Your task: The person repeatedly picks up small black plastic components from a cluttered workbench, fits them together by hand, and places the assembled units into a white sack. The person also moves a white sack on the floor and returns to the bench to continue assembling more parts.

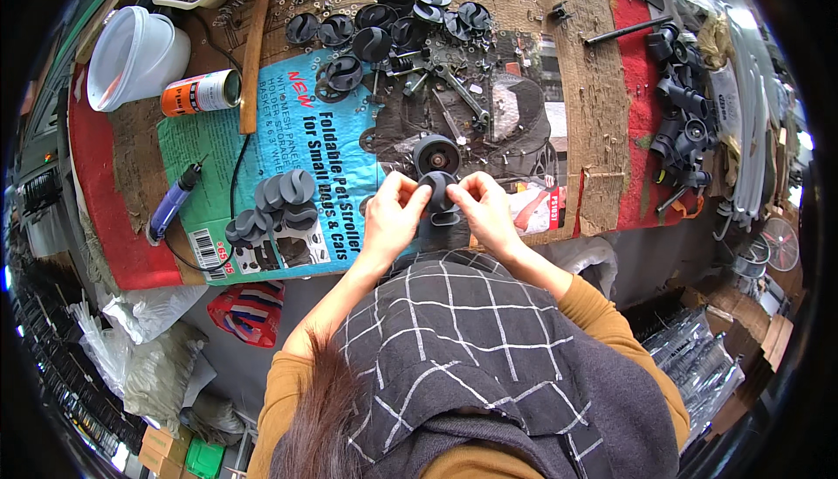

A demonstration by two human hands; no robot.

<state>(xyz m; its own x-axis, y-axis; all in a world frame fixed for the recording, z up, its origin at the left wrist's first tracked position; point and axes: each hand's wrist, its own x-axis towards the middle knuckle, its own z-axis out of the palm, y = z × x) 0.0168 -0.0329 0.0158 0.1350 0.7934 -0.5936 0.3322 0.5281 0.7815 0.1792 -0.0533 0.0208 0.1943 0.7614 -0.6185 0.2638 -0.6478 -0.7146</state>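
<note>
Near the front edge of the bench, my left hand [393, 217] and my right hand [485, 214] meet at a dark grey round plastic cap [437, 191]. Both hands pinch it between thumb and fingers, one from each side. Just beyond the cap sits a small black wheel [436, 149], its round hub facing up; whether the two parts touch is hard to make out. Left of my left hand lies a group of similar grey caps [292, 189]. Farther off, a larger cluster of round black caps [374, 43] is spread beside loose bolts and a wrench [464, 95].
Printed cardboard [340, 143] covers the bench. A purple electric screwdriver [177, 197], a wooden-handled hammer [256, 60], a tipped can [202, 93] and a white plastic tub [118, 56] are on the left. Black tube fittings [685, 112] and a metal rod [628, 30] lie on the right.
</note>
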